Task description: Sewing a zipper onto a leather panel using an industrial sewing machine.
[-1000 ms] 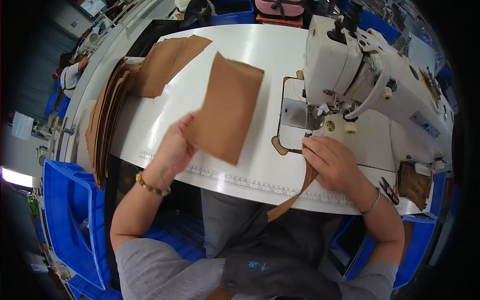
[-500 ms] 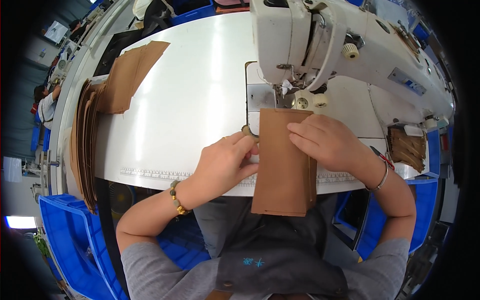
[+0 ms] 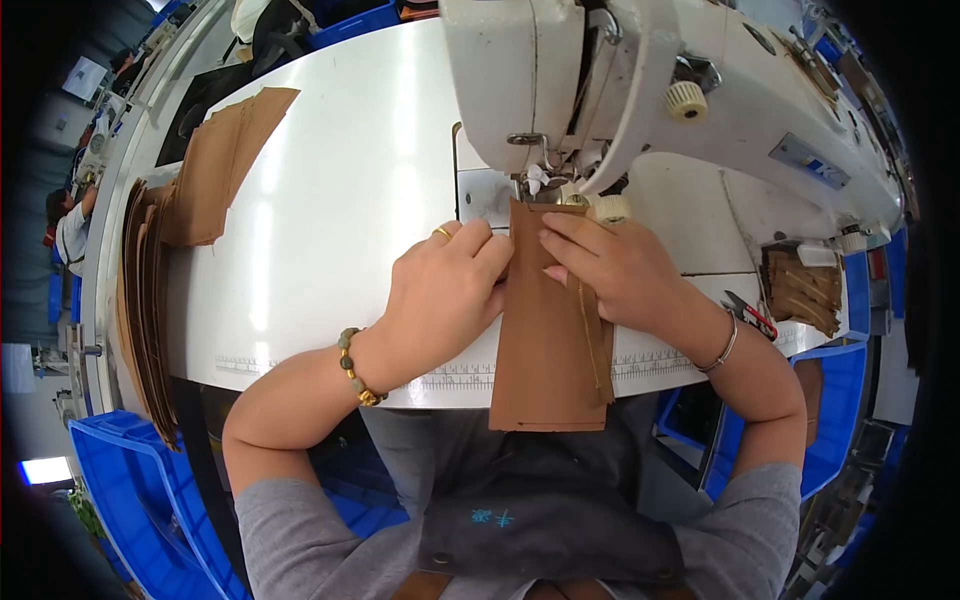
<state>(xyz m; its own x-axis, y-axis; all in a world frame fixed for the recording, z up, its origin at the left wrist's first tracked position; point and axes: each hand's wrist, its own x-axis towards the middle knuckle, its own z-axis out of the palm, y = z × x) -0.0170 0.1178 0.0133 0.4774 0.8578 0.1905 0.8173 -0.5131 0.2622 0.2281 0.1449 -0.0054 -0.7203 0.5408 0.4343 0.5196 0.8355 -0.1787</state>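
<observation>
A brown fabric panel (image 3: 540, 370) lies lengthwise below the needle area of the white sewing machine (image 3: 510, 80), its far end at the presser foot (image 3: 530, 185) and its near end over the table edge. My left hand (image 3: 445, 295) has curled fingers gripping the panel's left edge; the fingertips are partly hidden. My right hand (image 3: 610, 270) pinches the panel near its top right, fingers over it. A narrow brown strip with a gold-coloured line (image 3: 590, 350) runs from under my right hand along the right side.
Brown panels stand stacked (image 3: 145, 300) and lie loose (image 3: 225, 160) at the left of the white table (image 3: 330, 180). Red-handled snips (image 3: 750, 315) and small brown pieces (image 3: 800, 285) lie at the right. Blue bins (image 3: 130, 480) flank the table. A co-worker (image 3: 72, 225) is at far left.
The panel came down from mid-air in my left hand onto the strip in front of the machine. Both hands now grip it closer to the presser foot. The view has shifted.
</observation>
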